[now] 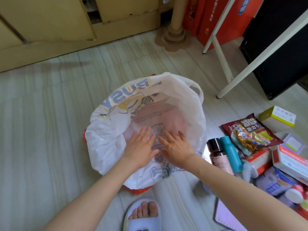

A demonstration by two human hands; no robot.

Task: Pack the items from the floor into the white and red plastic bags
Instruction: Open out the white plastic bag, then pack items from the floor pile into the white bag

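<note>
Lying inside the white bag (106,140) (mouth open), both hands (158,147) spread flat.

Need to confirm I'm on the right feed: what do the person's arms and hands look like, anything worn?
Both forearms are bare as far as the frame shows, no sleeves in view. The left hand and right hand wear no gloves, and no rings, watch or bracelet are visible. One foot wears a white slide sandal.

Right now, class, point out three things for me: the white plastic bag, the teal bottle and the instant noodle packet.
white plastic bag (106,144): head view, on its bare left wall.
teal bottle (230,153): head view, on the middle of its body.
instant noodle packet (250,132): head view, on the printed front.
</note>
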